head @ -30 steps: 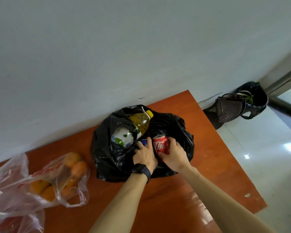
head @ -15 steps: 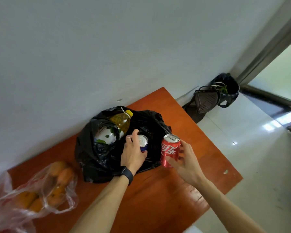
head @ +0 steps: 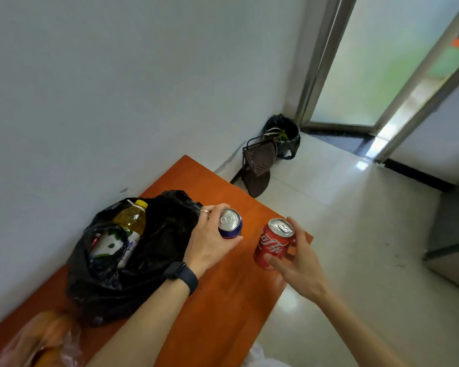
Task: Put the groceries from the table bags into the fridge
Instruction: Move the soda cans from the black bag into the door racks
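My left hand point(head: 208, 241) grips a blue can point(head: 230, 223) just right of the black bag point(head: 143, 255), above the orange table point(head: 223, 313). My right hand point(head: 300, 263) holds a red cola can point(head: 272, 245) over the table's right edge. Inside the open black bag lie a yellow-capped bottle of amber drink point(head: 131, 218) and a white pack with green leaf print point(head: 109, 245). A clear bag of oranges point(head: 45, 337) lies at the table's near left corner, cut off by the frame.
The table stands against a white wall. On the tiled floor beyond its far end lean a dark dustpan point(head: 259, 165) and a black bin bag point(head: 284, 136). A frosted glass door point(head: 376, 64) is at the right, and a grey cabinet edge point(head: 451, 247) at far right.
Both cans have come up out of the black bag and moved right. The view has swung right toward the door, so the orange bag slid to the frame's corner.
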{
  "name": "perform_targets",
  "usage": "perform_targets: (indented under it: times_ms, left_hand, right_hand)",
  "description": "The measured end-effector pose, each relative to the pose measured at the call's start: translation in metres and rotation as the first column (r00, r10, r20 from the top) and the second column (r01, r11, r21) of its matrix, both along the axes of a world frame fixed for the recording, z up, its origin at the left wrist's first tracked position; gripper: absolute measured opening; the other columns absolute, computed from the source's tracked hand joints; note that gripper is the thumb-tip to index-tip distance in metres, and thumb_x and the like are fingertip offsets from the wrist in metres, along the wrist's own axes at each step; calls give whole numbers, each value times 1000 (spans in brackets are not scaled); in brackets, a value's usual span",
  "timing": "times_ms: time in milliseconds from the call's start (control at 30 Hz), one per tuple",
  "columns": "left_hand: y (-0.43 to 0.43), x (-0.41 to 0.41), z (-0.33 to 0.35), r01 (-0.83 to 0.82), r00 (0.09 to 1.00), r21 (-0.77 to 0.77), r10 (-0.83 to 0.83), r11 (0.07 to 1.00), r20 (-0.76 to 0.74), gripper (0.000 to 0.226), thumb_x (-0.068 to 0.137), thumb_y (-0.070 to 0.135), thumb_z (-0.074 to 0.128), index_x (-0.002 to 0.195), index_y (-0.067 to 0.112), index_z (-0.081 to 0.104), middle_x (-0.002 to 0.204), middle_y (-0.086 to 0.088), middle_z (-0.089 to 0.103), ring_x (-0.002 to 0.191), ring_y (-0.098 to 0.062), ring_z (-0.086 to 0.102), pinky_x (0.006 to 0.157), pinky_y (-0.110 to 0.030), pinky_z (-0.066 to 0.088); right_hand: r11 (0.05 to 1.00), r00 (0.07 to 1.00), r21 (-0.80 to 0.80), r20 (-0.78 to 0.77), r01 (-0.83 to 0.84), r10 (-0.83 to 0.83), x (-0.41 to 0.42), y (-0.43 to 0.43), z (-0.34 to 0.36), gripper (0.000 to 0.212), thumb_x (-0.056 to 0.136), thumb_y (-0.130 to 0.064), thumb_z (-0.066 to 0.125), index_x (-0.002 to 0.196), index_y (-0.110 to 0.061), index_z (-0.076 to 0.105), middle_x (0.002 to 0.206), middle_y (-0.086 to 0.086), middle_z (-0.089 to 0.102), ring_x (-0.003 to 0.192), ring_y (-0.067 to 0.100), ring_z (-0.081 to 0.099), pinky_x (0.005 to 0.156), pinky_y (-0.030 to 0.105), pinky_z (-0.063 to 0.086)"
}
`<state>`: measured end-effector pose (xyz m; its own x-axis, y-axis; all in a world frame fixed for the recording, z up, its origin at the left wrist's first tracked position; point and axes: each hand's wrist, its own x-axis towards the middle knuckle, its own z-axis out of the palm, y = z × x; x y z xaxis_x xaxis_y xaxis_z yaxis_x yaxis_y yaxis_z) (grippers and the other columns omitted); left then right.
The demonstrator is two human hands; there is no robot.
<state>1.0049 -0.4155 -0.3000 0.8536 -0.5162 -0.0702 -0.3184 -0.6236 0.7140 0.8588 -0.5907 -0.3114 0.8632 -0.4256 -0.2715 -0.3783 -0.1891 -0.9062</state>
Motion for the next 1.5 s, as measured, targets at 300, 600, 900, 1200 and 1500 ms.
perform_targets:
  times_ms: [300, 600, 900, 1200, 1500]
  left_hand:
    - [-198, -140, 34, 412, 911, -53, -413, 909, 8, 70, 67, 38, 86, 125, 39, 47, 112, 11, 62, 102, -9, 59, 88, -27, 52]
    - [-382, -359, 86, 765, 643, -123, -762, 633, 80, 78, 62, 41, 89, 124, 48, 41, 110, 22, 58, 98, 7, 57, 80, -11, 51]
    - [-528, -494, 162, 916, 401, -145, -861, 374, 314, 83, 64, 46, 88, 134, 35, 44, 120, 16, 60, 106, -5, 59, 93, -26, 54]
    - [-649, -538, 224, 934, 351, -130, -785, 333, 511, 83, 63, 51, 87, 129, 34, 40, 120, 13, 62, 104, -7, 62, 88, -22, 55]
    - [-745, -533, 330, 852, 513, -312, -549, 420, 660, 80, 62, 49, 91, 125, 34, 44, 111, 20, 60, 98, -3, 62, 80, -5, 46]
  right_hand:
    - [901, 903, -125, 171, 415, -393, -202, -130, 29, 85, 71, -15, 88, 120, -62, 37, 121, -31, 53, 112, -2, 56, 91, 23, 51]
    - [637, 658, -181, 309, 749, -686, -441, -238, 74, 83, 67, -15, 90, 122, -56, 44, 120, -27, 56, 109, 2, 58, 91, 30, 54]
    - [449, 507, -237, 467, 861, -725, -575, -336, 150, 81, 67, -23, 91, 132, -41, 45, 126, -15, 60, 106, 2, 63, 87, 21, 54]
    - [392, 462, -251, 582, 885, -669, -621, -466, 209, 83, 70, -24, 90, 136, -42, 42, 130, -16, 56, 112, -6, 56, 90, 20, 54]
    - [439, 507, -293, 685, 849, -523, -628, -589, 290, 87, 74, -25, 88, 142, -36, 36, 130, -16, 53, 114, -12, 51, 87, 13, 51]
